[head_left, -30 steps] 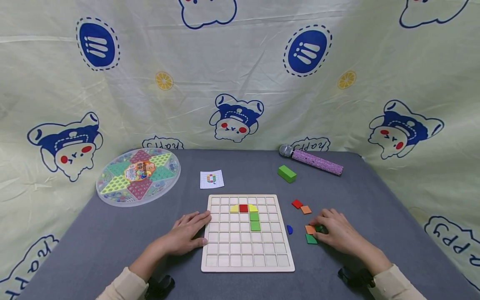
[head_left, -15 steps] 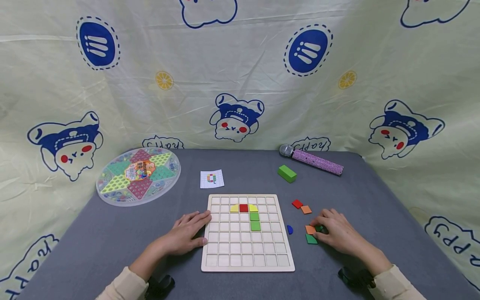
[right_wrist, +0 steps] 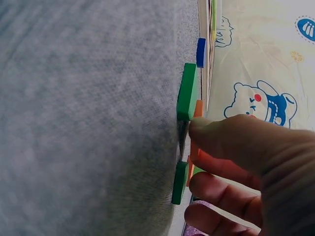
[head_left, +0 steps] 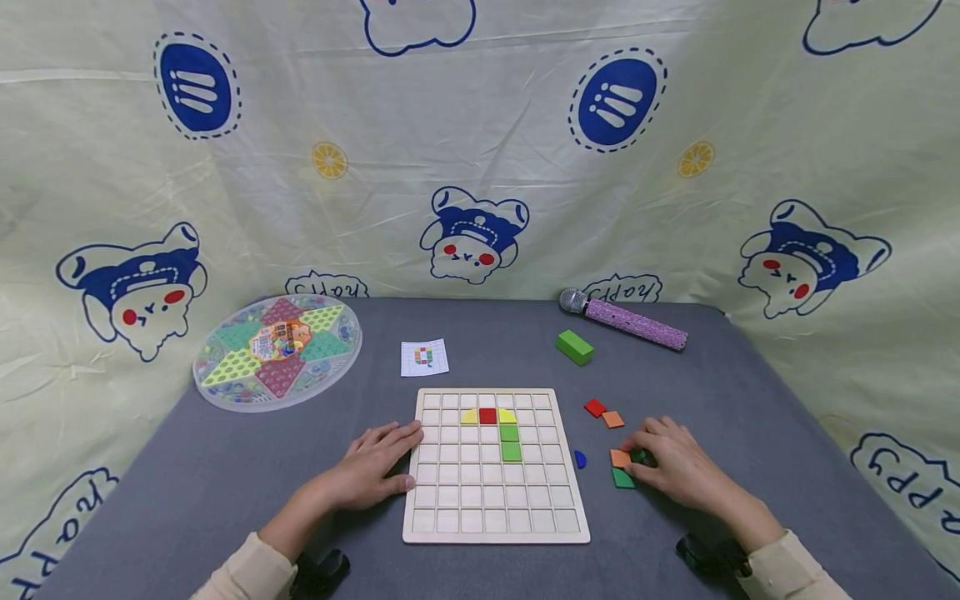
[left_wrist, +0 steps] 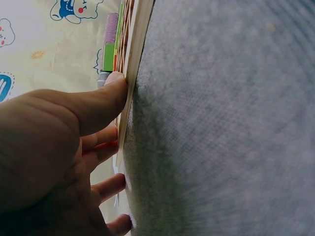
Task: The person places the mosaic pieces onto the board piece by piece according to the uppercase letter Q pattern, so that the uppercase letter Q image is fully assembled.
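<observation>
My left hand (head_left: 375, 467) lies at the left side of a pale wooden grid board (head_left: 450, 500), fingertips and thumb touching its edge. On the board sit two yellow pieces, a red square (head_left: 487, 416) between them, and two light green squares (head_left: 511, 452) below the right one. My right hand (head_left: 675, 467) is lowered over loose tiles right of the board, thumb and index finger pinching an orange tile (head_left: 619, 459) at its edges. A green tile (head_left: 622, 478) lies just in front of it; another green tile (right_wrist: 180, 183) is partly hidden under the fingers.
A blue half-round piece (head_left: 580, 459) lies by the board's right edge. Farther back are a red tile (head_left: 595, 408), an orange tile (head_left: 612, 419), a green block (head_left: 574, 347), a purple microphone (head_left: 633, 323), a pattern card (head_left: 424, 358) and a round star-patterned game board (head_left: 217, 398).
</observation>
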Available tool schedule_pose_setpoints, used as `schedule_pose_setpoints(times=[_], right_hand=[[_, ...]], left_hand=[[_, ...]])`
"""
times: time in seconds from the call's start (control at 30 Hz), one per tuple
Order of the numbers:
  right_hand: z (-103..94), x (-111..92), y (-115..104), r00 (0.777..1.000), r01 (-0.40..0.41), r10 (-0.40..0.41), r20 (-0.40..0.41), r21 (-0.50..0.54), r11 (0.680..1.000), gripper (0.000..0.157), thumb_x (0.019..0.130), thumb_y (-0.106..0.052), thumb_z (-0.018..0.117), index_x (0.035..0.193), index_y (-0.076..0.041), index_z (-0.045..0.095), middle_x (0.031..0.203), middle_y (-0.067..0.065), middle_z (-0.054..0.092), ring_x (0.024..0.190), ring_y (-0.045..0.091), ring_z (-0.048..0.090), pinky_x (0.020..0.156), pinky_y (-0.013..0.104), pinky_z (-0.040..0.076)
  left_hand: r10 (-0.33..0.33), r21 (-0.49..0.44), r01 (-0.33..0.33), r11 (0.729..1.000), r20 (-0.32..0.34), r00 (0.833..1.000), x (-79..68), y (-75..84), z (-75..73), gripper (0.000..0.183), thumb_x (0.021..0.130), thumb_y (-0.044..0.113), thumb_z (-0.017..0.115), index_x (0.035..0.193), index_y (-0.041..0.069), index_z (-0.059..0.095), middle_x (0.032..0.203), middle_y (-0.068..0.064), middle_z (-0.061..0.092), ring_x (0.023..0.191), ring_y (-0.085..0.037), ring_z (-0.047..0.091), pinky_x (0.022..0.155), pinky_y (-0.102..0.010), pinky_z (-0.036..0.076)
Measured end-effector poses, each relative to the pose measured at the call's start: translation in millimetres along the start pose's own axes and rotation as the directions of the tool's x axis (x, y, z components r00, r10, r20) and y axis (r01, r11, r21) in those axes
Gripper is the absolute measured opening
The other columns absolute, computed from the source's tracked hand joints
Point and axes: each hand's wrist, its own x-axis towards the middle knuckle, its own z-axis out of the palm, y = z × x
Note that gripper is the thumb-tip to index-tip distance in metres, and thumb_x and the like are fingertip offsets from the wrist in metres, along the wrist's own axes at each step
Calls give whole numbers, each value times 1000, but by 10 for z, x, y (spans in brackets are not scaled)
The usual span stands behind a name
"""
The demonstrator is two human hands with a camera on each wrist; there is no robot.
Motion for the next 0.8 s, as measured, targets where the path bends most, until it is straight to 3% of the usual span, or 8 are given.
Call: schedule_pose_setpoints(times=[0.8], right_hand=[[-16,203,-306,995,95,-94,-29,8,995,18,77,-27,76,93,-19,73,93,-4,60,92,17,47,79,39,35]], left_hand=[[48,-14,-48,999,-3,999,-2,-17,-15,63,93,30,58,148,10,32,155,-8,29,141,-39,23,103,-68,19]])
